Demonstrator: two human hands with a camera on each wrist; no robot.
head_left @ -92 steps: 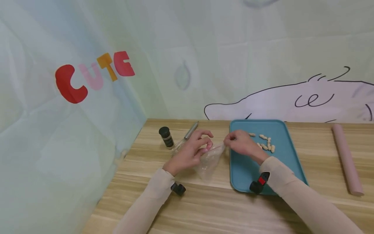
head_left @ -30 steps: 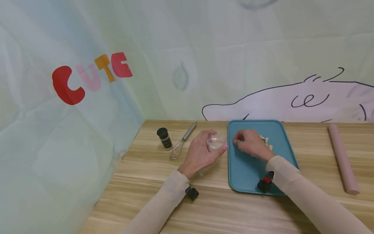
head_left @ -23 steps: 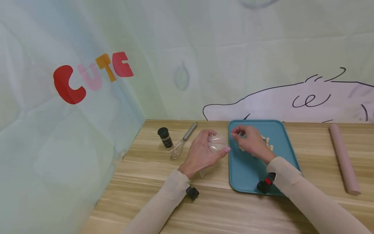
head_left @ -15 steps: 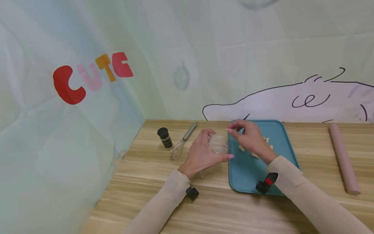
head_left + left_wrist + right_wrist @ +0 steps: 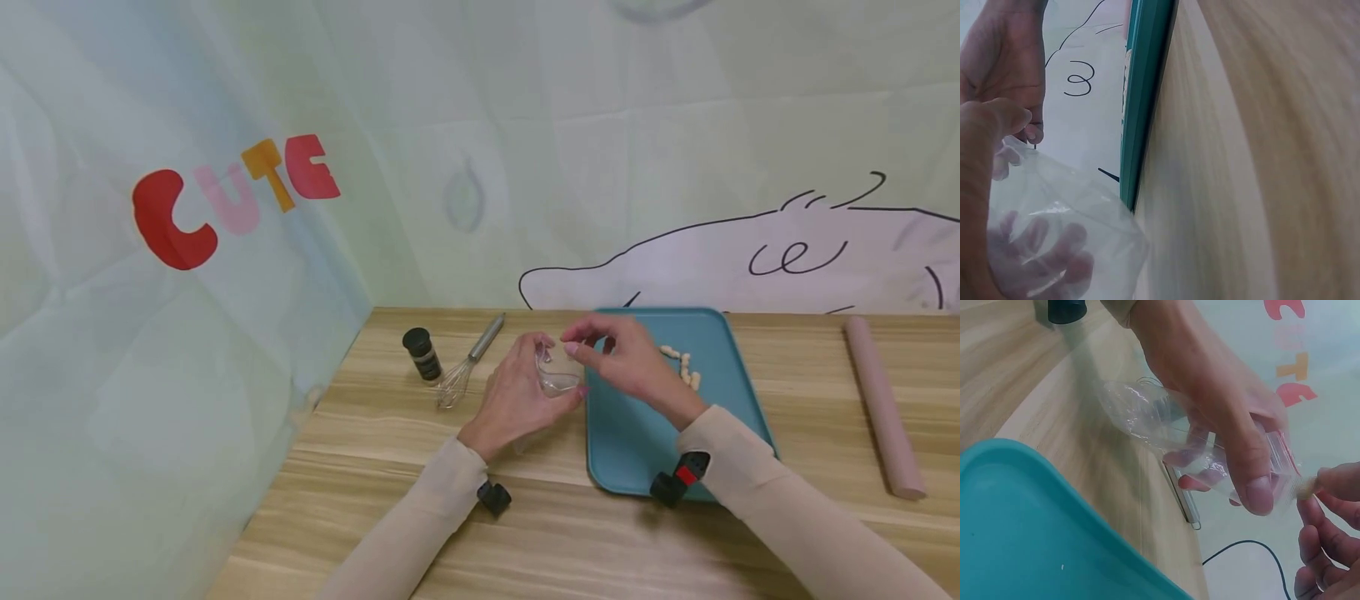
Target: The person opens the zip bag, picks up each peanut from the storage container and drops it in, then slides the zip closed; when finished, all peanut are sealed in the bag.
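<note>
Right wrist: peanut (image 5: 1306, 488) pinched in right hand (image 5: 1334, 534), at bag's mouth (image 5: 1283, 461).

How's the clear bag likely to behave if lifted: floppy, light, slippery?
Likely floppy: the clear bag looks like thin film, creased where the left hand holds it. Probably light for its size, since the plastic is see-through and looks very thin. Perhaps slippery, as glossy highlights suggest a smooth surface.
</note>
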